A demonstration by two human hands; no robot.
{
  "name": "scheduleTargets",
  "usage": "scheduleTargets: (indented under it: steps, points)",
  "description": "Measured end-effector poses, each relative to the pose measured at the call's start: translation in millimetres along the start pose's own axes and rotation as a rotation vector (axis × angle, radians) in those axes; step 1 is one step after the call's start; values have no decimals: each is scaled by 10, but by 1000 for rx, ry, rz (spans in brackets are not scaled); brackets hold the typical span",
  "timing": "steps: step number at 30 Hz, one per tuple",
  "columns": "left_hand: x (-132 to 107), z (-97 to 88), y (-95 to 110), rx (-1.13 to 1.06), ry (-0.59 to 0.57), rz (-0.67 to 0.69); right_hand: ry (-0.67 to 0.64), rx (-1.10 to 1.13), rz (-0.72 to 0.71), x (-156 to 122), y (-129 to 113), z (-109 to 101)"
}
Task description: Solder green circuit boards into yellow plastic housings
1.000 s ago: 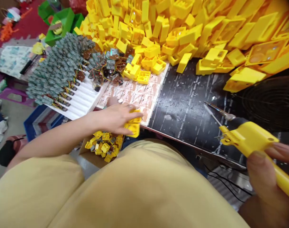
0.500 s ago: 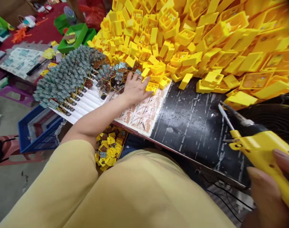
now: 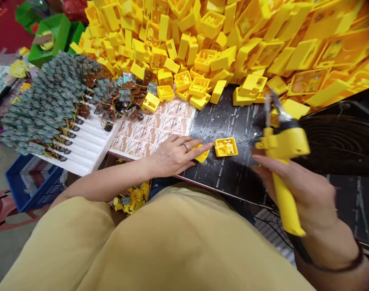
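Gripping right hand (image 3: 308,196): fingers are holding a yellow soldering gun (image 3: 290,143) by its handle, over the right of the black worktop (image 3: 216,119); its blurred tip is pointing toward the far side.
Left hand (image 3: 174,155): is resting at the near edge, fingers lying fairly straight over a small yellow case (image 3: 203,156); whether they are pinching it, I cannot tell.
Open yellow case (image 3: 226,147): is lying on the worktop, hollow side up, just right of the left index fingertip.
Printed sheet (image 3: 168,119): is lying beyond the left hand.
Yellow pile (image 3: 199,24): is covering the far side.
Grey parts (image 3: 45,95): are crowding a white ribbed board (image 3: 89,139) at the left.
Blue basket (image 3: 33,188): is sitting below, near left.
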State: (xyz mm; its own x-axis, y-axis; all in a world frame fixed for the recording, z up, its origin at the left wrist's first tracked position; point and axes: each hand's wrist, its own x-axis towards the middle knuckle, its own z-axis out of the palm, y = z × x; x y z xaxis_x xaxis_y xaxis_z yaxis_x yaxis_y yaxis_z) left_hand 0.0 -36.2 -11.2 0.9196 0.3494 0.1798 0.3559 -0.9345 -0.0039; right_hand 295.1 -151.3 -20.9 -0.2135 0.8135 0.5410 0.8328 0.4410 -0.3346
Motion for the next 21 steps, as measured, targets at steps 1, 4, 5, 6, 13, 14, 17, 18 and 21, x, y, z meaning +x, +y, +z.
scheduleTargets:
  steps: [1,4,5,6,13,14,17,18,21]
  points:
    - [-5,-5,5,-74,-12,-12,-19,7,-40,81,15,88]
    - [8,18,34,-234,-19,-15,-48,21,-89,268,47,354]
    - [13,27,39,-235,-20,-16,-42,17,-80,306,48,421]
    - [17,29,38,-220,-24,-24,-35,16,-68,331,42,467]
    - [30,-142,-42,-35,-191,-240,-196,179,-103,129,-72,205]
    - [48,-166,-39,16,-234,-279,-175,161,-75,77,-89,164]
    - [152,-195,20,78,-357,-396,-4,-14,67,-23,-160,167]
    - [202,-194,60,66,-388,-434,48,-86,99,-31,-189,209]
    - [359,-182,229,8,-438,-529,97,-211,94,6,-273,376]
